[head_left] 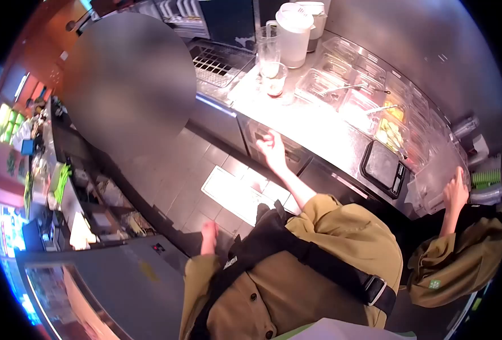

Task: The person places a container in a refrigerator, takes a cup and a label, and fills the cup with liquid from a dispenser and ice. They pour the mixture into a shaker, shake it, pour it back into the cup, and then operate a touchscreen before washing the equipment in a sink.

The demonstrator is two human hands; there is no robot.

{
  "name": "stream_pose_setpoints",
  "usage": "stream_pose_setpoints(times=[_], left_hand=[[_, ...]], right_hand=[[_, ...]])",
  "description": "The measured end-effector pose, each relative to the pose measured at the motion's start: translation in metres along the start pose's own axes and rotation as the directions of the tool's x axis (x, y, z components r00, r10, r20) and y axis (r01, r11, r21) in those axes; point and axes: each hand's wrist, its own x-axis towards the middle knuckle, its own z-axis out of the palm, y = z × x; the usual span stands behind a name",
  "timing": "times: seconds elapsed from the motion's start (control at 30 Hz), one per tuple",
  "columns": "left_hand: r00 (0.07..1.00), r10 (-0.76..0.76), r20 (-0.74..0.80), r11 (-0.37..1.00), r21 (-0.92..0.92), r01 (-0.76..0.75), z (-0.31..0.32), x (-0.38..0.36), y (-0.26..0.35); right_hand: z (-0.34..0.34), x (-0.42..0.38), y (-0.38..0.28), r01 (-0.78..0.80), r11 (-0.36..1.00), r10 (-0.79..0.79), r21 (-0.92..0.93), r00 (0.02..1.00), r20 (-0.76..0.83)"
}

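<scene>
My right hand (272, 148) is held out in front of the counter's edge, over the drawers, with its fingers loosely apart and nothing in them. My left hand (208, 231) hangs low above the tiled floor; its fingers are too small and foreshortened to make out. On the lit counter (296, 122) beyond my right hand stand clear plastic cups (274, 85) and a white-lidded pitcher (294, 37). A black scale (382, 163) lies to the right, beside clear tubs of ingredients (390, 133).
At the right, a co-worker's hand (456, 190) is at a clear lid or tub (432, 180). Green stacked cups (485, 178) lie beyond it. A person with a blurred head stands at the upper left. A grey cabinet (120, 283) fills the lower left.
</scene>
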Motion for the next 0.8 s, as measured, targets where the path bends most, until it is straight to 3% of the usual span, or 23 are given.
stream_pose_setpoints(times=[0.03,0.07,0.1,0.13,0.17,0.2,0.23,0.3,0.37,0.4,0.43,0.47,0.5,0.53,0.57,0.6,0.63,0.67,0.7,0.73,0.77,0.8], left_hand=[[0.963,0.221,-0.153,0.962,-0.126,-0.241,0.016,0.022,0.05],[0.915,0.364,-0.175,0.914,-0.119,-0.387,0.03,0.051,0.098],[0.912,0.401,-0.08,0.882,-0.237,-0.408,0.047,0.053,0.155],[0.866,0.5,0.03,0.836,-0.28,-0.473,0.068,0.053,0.206],[0.858,0.496,0.133,0.854,-0.253,-0.455,0.094,0.056,0.25],[0.801,0.541,0.257,0.841,-0.191,-0.507,0.12,0.053,0.291],[0.654,0.667,0.356,0.733,-0.158,-0.661,0.148,0.079,0.312],[0.634,0.617,0.466,0.689,0.071,-0.722,0.201,0.08,0.376],[0.546,0.679,0.492,0.671,-0.114,-0.732,0.246,0.074,0.419],[0.485,0.716,0.502,0.641,-0.198,-0.742,0.269,0.1,0.423],[0.419,0.752,0.508,0.607,-0.285,-0.742,0.288,0.123,0.426],[0.447,0.681,0.58,0.644,-0.185,-0.742,0.295,0.115,0.436],[0.462,0.626,0.628,0.716,-0.229,-0.659,0.295,0.095,0.442],[0.398,0.654,0.643,0.67,-0.249,-0.699,0.295,0.099,0.436],[0.332,0.679,0.655,0.622,-0.273,-0.734,0.296,0.103,0.43],[0.422,0.617,0.664,0.72,-0.26,-0.643,0.29,0.063,0.433],[0.314,0.685,0.657,0.646,-0.35,-0.678,0.292,0.062,0.419],[0.303,0.648,0.699,0.659,-0.315,-0.683,0.288,0.033,0.411],[0.293,0.624,0.724,0.663,-0.292,-0.69,0.284,0.001,0.402],[0.317,0.557,0.768,0.708,-0.239,-0.664,0.288,-0.023,0.38],[0.335,0.489,0.805,0.742,-0.183,-0.645,0.294,-0.041,0.354],[0.327,0.449,0.832,0.815,-0.231,-0.531,0.305,-0.055,0.32]], right_hand=[[-0.005,0.034,0.003,-0.039,0.995,0.029,-0.092,0.994,-0.103],[-0.007,0.067,0.012,0.022,0.997,-0.034,-0.075,0.985,-0.17],[-0.011,0.094,0.021,0.082,0.995,-0.095,-0.063,0.966,-0.238],[-0.017,0.111,0.003,0.031,0.997,-0.046,-0.067,0.97,-0.237],[-0.019,0.131,0.007,0.072,0.984,-0.115,-0.162,0.956,-0.272],[-0.021,0.151,0.011,0.105,0.959,-0.183,-0.261,0.937,-0.296],[-0.024,0.167,0.017,0.129,0.924,-0.249,-0.361,0.918,-0.309],[-0.028,0.198,0.028,0.192,0.879,-0.336,-0.436,0.899,-0.28],[-0.029,0.213,0.037,0.169,0.95,-0.237,-0.262,0.938,-0.254],[-0.024,0.22,0.033,0.106,0.994,-0.111,-0.035,0.969,-0.222],[-0.023,0.229,0.035,0.064,0.995,-0.051,0.07,0.983,-0.179],[-0.021,0.238,0.037,0.013,0.985,0.01,0.171,0.991,-0.136],[-0.024,0.235,0.03,-0.05,0.991,0.066,0.122,0.989,-0.133],[-0.028,0.233,0.021,-0.114,0.991,0.123,0.073,0.984,-0.13],[-0.035,0.217,0.002,-0.096,0.995,0.098,0.02,0.978,-0.187],[-0.043,0.202,-0.018,-0.084,0.996,0.073,-0.034,0.967,-0.243],[-0.051,0.176,-0.028,0.044,0.994,-0.074,-0.102,0.949,-0.306],[-0.061,0.148,-0.036,0.072,0.993,-0.1,-0.089,0.923,-0.373],[-0.076,0.11,-0.052,-0.061,0.992,0.015,-0.108,0.923,-0.384],[-0.091,0.073,-0.033,-0.126,0.955,-0.014,-0.269,0.885,-0.466],[-0.1,0.038,-0.045,-0.201,0.95,0.023,-0.241,0.811,-0.585],[-0.108,0.002,-0.056,-0.265,0.944,0.06,-0.194,0.72,-0.691]])
